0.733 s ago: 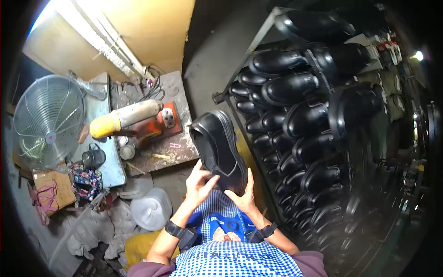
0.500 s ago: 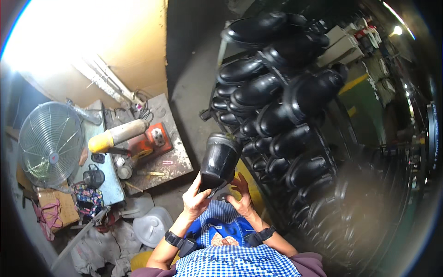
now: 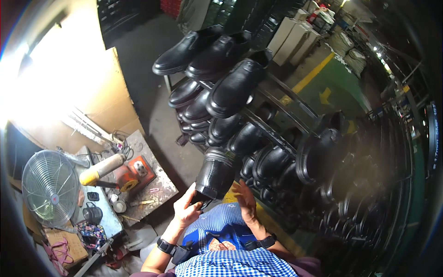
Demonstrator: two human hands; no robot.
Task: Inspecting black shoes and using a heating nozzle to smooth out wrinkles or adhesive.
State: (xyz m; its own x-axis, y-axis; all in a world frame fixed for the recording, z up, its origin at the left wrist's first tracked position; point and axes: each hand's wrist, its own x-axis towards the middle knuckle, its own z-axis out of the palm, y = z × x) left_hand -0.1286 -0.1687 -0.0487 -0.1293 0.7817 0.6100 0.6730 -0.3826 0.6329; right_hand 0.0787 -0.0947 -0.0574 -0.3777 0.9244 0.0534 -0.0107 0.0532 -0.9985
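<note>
I hold a black leather shoe (image 3: 216,173) in front of my chest, toe pointing up and away toward the rack. My left hand (image 3: 186,212) grips its heel end from below. My right hand (image 3: 244,201) is spread open beside the shoe's lower right edge, fingers apart, touching or nearly touching it. A tall metal rack (image 3: 277,134) full of black shoes stands just beyond the held shoe, with three shoes (image 3: 221,60) on its top row.
To the left is a cluttered workbench (image 3: 147,189) with an orange tool (image 3: 134,173), a yellow-tipped cylinder (image 3: 101,168), a dark mug (image 3: 92,213) and a round fan (image 3: 50,187). A concrete floor with yellow lines (image 3: 314,74) runs behind the rack.
My head has tilted up, so the rack top and the floor beyond now show. The shoe has turned from sole-side view to toe pointing toward the rack, still in my left hand.
</note>
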